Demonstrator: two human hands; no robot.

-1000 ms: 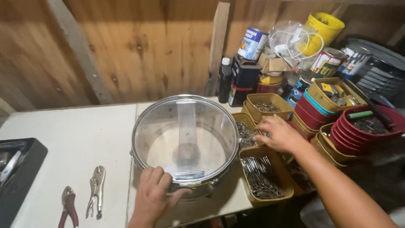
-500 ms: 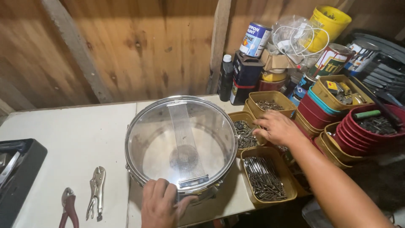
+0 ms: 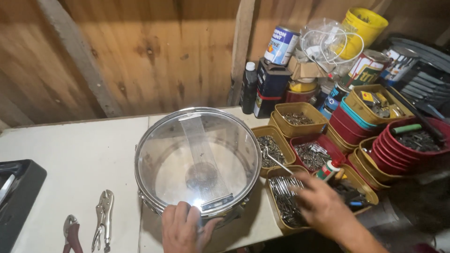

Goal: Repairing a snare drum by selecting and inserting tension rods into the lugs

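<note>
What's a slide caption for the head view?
Left hand steadies a clear-headed snare drum while right hand reaches over a yellow tray of nails.

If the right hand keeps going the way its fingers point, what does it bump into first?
Probably the tray of nails: the right hand is blurred, fingers pointing left over it. Farther that way sits the drum. Height is hard to judge.

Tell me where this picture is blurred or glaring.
Head view: the right hand is motion-blurred over the yellow tray of nails; the left hand on the drum is sharper; the drum's clear head shows soft glare; the right edge is dim.
</note>
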